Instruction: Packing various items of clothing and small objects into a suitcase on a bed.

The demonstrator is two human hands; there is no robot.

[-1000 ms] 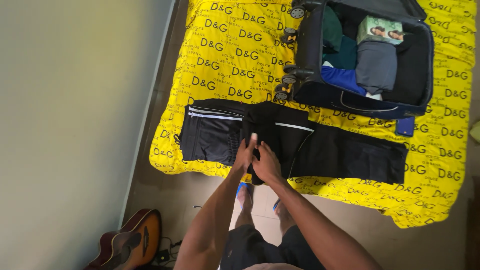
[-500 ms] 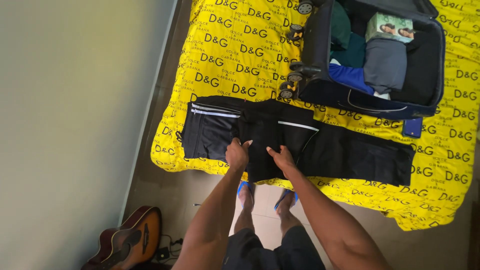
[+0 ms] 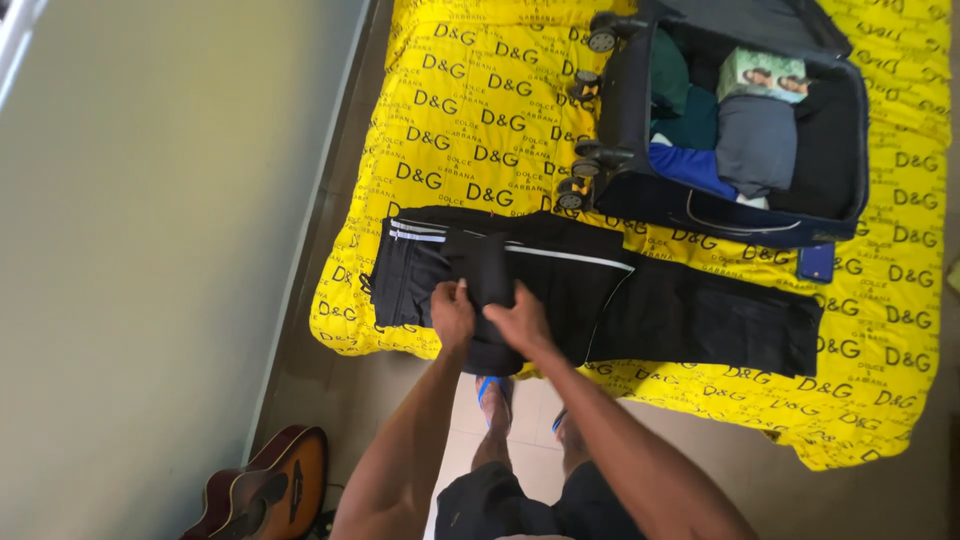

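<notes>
While both hands grip it, the black garment [image 3: 560, 290] lies flat on the bed [image 3: 450, 120].
Left hand [image 3: 452, 315] and right hand [image 3: 520, 325] pinch a folded section, keeping it neat beside the open suitcase [image 3: 740, 120].

One suitcase [image 3: 640, 150], one guitar [image 3: 260, 485], two hands [image 3: 452, 315] [image 3: 520, 325], perhaps two black garments [image 3: 700, 315].

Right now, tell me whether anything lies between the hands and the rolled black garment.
Nothing visible does. The left hand and right hand both grip the rolled black garment directly, on top of the black trousers spread over the yellow bedsheet.
</notes>
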